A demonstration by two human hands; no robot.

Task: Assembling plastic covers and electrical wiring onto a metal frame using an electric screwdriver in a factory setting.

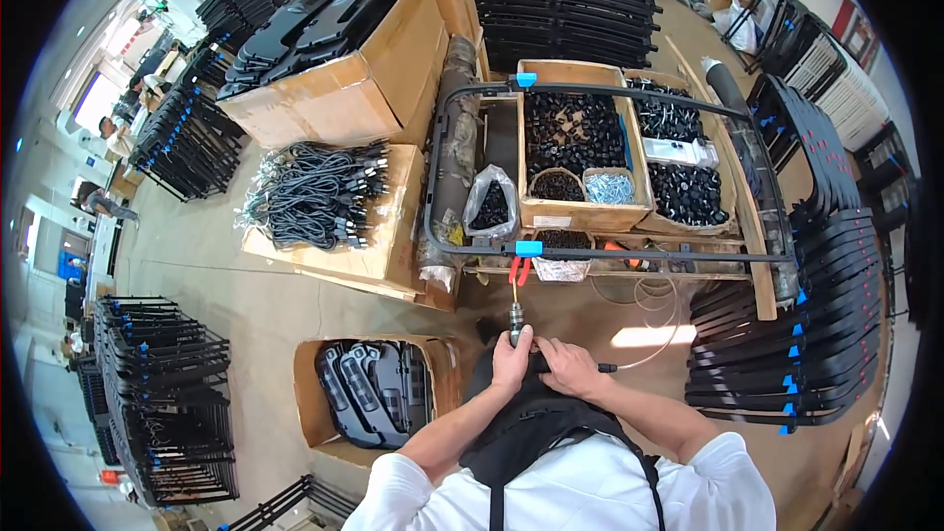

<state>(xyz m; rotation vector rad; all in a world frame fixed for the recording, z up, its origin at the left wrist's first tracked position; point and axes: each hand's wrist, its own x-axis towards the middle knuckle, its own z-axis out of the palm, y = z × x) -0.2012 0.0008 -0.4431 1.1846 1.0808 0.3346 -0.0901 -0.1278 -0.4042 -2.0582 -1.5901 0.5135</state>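
Power driver (pixel 516 318) sits before the person's waist, pointing toward the near bar of the black frame (pixel 649 257), the left hand's (pixel 510 362) fingers clamped round its body; what the right hand's (pixel 572 368) curled fingers grip, I cannot tell. It looks rigid, moderately heavy, best held behind the metal nose.

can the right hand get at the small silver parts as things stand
Probably yes, though the right hand seems busy at the tool. The small silver parts lie uncovered; the near bar of the black frame crosses between, but the way over it looks free.
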